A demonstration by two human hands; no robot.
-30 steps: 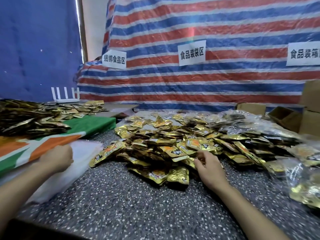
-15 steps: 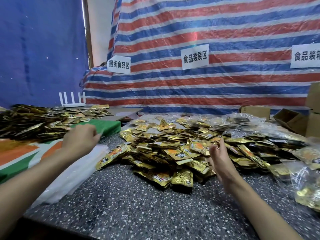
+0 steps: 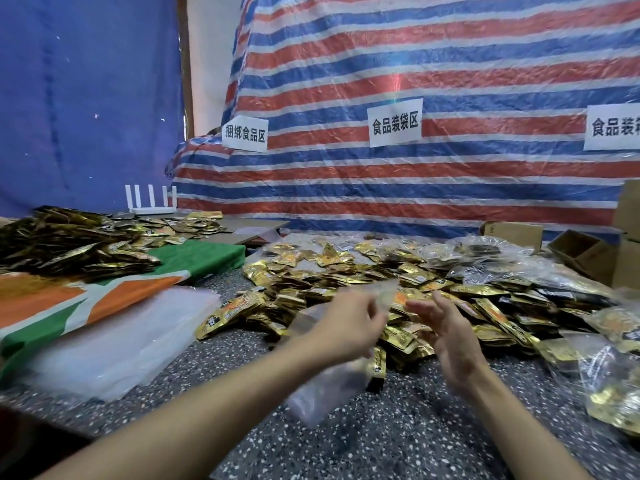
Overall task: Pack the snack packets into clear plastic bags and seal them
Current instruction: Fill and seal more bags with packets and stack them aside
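The left hand (image 3: 346,323) grips a clear bag (image 3: 323,393) just above the table (image 3: 381,441), right in front of the heap of gold snack packets (image 3: 311,285), probably to keep its mouth near the supply. The right hand (image 3: 446,330) hangs close beside it, fingers loose and empty, seemingly ready to pull the bag open.
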